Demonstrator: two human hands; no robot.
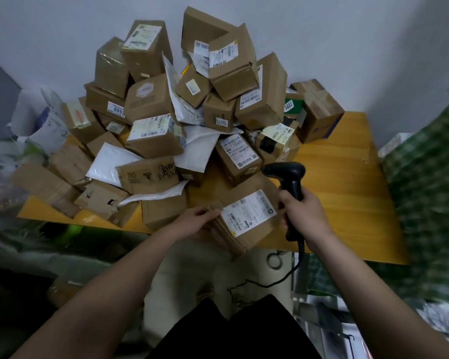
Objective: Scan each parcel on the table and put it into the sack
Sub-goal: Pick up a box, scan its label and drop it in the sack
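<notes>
- Yellow wooden bench (pixel 347 182) carries a tall heap of cardboard parcels (pixel 182 104) against the wall.
- Green patterned sack (pixel 430 193) hangs at the right, blurred.
- Flat brown parcel (pixel 244 218) sits at the bench's near edge, label up.
- Left hand (pixel 192 224) grips that parcel's left side.
- Right hand (pixel 303 216) is wrapped round a black barcode scanner (pixel 290 182), head over the parcel.

We see dim, flat indoor light with a cool cast on the wall (pixel 322 35). Shadow deepens below and left of the grip, under the table (pixel 347 177) edge. Right of the grip, the green sack (pixel 430 203) smears with motion blur. Wide-angle distortion bends the edges; labels look soft.
</notes>
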